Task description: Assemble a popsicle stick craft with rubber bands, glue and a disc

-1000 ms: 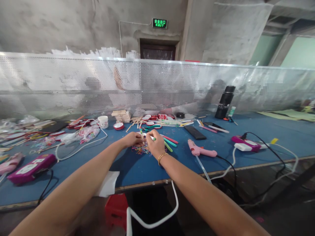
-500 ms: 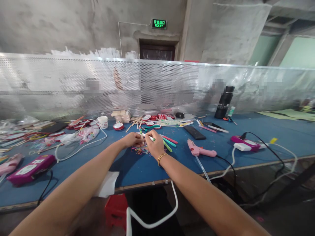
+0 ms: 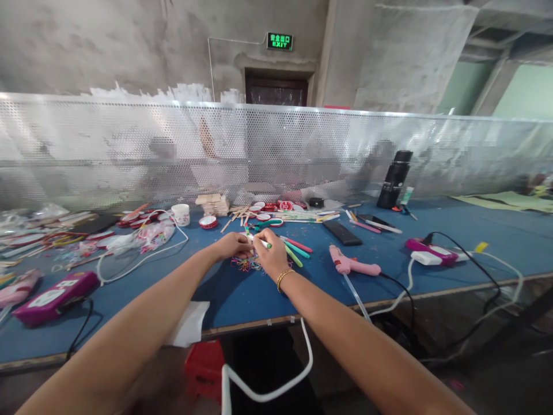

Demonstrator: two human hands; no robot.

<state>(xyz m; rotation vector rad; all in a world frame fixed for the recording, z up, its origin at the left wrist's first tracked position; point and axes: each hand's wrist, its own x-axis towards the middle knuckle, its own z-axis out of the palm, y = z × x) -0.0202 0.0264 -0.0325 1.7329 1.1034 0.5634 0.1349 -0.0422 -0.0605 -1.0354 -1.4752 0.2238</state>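
Where the two forearms meet over the blue table (image 3: 242, 294), a green-tipped marker (image 3: 261, 242) is pinched between both hands — the left hand (image 3: 233, 246) closed on its near end, the right hand (image 3: 272, 253) curled over its middle, fingers bent tight. Just below the hands, a tangle of coloured rubber bands (image 3: 247, 264) is seen on the table. More markers (image 3: 296, 249) are laid just right of the right hand, and a pink glue gun (image 3: 352, 264) is set further right — well apart.
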